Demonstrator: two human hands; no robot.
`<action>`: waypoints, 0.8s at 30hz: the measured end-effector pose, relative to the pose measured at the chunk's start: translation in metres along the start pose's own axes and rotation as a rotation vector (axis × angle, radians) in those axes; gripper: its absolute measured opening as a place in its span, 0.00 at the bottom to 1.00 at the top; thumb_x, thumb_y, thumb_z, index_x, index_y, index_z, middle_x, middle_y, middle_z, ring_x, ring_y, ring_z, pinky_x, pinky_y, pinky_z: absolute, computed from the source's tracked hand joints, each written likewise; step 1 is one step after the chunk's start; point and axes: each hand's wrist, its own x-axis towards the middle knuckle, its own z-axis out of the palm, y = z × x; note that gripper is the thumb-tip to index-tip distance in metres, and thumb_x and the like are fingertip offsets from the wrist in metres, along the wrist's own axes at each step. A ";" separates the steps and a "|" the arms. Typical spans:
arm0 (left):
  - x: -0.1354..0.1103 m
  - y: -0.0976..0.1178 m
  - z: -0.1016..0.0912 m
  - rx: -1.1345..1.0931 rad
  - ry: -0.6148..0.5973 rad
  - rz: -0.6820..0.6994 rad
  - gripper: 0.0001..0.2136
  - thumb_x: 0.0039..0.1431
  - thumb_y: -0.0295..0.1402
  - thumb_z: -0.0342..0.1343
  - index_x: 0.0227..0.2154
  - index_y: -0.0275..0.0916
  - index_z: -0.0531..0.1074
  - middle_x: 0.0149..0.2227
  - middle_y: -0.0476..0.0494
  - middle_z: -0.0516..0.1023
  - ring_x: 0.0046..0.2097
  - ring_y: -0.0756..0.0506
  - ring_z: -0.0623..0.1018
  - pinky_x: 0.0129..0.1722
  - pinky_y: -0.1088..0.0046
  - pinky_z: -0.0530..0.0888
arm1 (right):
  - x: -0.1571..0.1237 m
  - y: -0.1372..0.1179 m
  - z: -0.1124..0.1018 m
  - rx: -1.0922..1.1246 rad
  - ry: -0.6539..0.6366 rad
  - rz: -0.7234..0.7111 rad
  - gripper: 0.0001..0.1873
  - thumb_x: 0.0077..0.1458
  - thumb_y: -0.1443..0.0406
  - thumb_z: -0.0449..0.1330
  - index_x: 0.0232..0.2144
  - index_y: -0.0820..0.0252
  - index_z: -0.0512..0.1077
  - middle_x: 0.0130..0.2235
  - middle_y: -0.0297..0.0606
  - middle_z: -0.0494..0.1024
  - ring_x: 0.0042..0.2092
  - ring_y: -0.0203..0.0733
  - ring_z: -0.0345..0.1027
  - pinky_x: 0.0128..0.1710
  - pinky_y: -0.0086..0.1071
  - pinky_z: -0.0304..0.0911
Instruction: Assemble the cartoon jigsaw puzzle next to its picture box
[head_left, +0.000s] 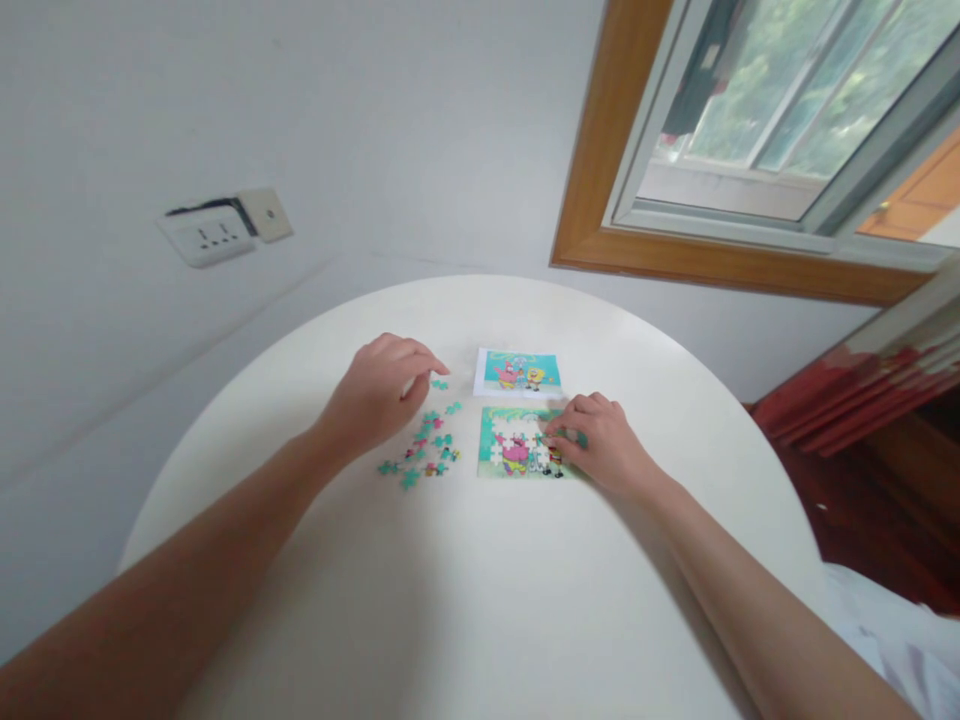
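Forearms (pixel 202 560) reached in nearest. The left hand (pixel 382 390), pinch parted and seemingly empty, had loose pieces (pixel 427 425) at its four o'clock. The part-filled puzzle (pixel 514 455), long axis nine-to-three, lay at nine o'clock from the nearer right hand (pixel 600 440); whether that near-closed pinch gripped anything, I couldn't tell.

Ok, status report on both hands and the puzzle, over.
Left hand by loose pieces, nothing visibly held. Right hand at right of puzzle, grip unclear. Puzzle partly assembled, gaps inside. Right hand hides part of it.
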 end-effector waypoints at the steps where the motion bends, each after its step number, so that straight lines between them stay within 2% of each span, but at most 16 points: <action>1: 0.000 -0.005 -0.002 0.015 0.002 -0.015 0.12 0.58 0.28 0.45 0.36 0.39 0.75 0.40 0.44 0.78 0.43 0.42 0.73 0.48 0.61 0.67 | 0.000 0.001 0.001 0.005 0.000 -0.002 0.08 0.55 0.59 0.60 0.37 0.49 0.78 0.37 0.38 0.74 0.42 0.44 0.62 0.41 0.36 0.52; 5: -0.005 -0.016 -0.003 0.050 -0.074 -0.063 0.14 0.57 0.27 0.45 0.36 0.39 0.76 0.39 0.44 0.78 0.42 0.43 0.73 0.48 0.63 0.68 | 0.001 0.003 0.005 0.020 0.009 -0.024 0.08 0.55 0.60 0.59 0.36 0.51 0.77 0.36 0.39 0.75 0.42 0.45 0.63 0.42 0.37 0.54; 10: -0.011 -0.018 -0.003 0.003 -0.329 -0.070 0.14 0.56 0.26 0.44 0.34 0.40 0.76 0.37 0.46 0.79 0.41 0.45 0.75 0.46 0.68 0.69 | 0.001 0.005 0.006 0.038 0.049 -0.051 0.10 0.56 0.58 0.58 0.35 0.53 0.78 0.37 0.40 0.76 0.40 0.46 0.64 0.41 0.38 0.56; 12: -0.013 -0.021 -0.004 -0.005 -0.369 -0.089 0.14 0.56 0.26 0.45 0.36 0.40 0.76 0.38 0.47 0.79 0.42 0.46 0.75 0.46 0.69 0.69 | 0.000 0.001 0.005 0.056 0.095 -0.061 0.11 0.57 0.59 0.57 0.36 0.54 0.78 0.37 0.41 0.76 0.40 0.46 0.65 0.41 0.38 0.57; 15: -0.016 -0.026 -0.004 -0.022 -0.355 -0.114 0.14 0.55 0.26 0.46 0.37 0.40 0.76 0.37 0.46 0.78 0.40 0.46 0.74 0.45 0.70 0.70 | 0.001 -0.015 0.004 0.115 0.125 -0.094 0.11 0.59 0.62 0.55 0.37 0.55 0.78 0.37 0.40 0.76 0.40 0.45 0.65 0.41 0.37 0.58; 18: -0.018 -0.030 -0.001 -0.047 -0.313 -0.116 0.13 0.54 0.25 0.47 0.35 0.39 0.77 0.35 0.44 0.76 0.40 0.46 0.74 0.45 0.70 0.70 | 0.006 -0.044 0.007 0.162 0.049 -0.168 0.11 0.58 0.65 0.55 0.37 0.53 0.78 0.37 0.39 0.76 0.40 0.43 0.65 0.41 0.36 0.57; 21: -0.018 -0.032 0.004 -0.064 -0.232 -0.108 0.13 0.54 0.24 0.47 0.35 0.38 0.77 0.35 0.43 0.75 0.40 0.44 0.73 0.46 0.67 0.69 | 0.016 -0.078 0.014 0.074 -0.037 -0.223 0.11 0.58 0.64 0.56 0.40 0.52 0.78 0.38 0.40 0.76 0.41 0.44 0.63 0.41 0.37 0.55; 24: -0.018 -0.030 0.009 -0.081 -0.160 -0.102 0.13 0.54 0.24 0.47 0.36 0.37 0.77 0.35 0.42 0.74 0.40 0.44 0.73 0.46 0.65 0.69 | 0.027 -0.103 0.020 -0.036 -0.073 -0.218 0.11 0.59 0.61 0.56 0.40 0.52 0.77 0.37 0.41 0.74 0.42 0.45 0.61 0.41 0.38 0.53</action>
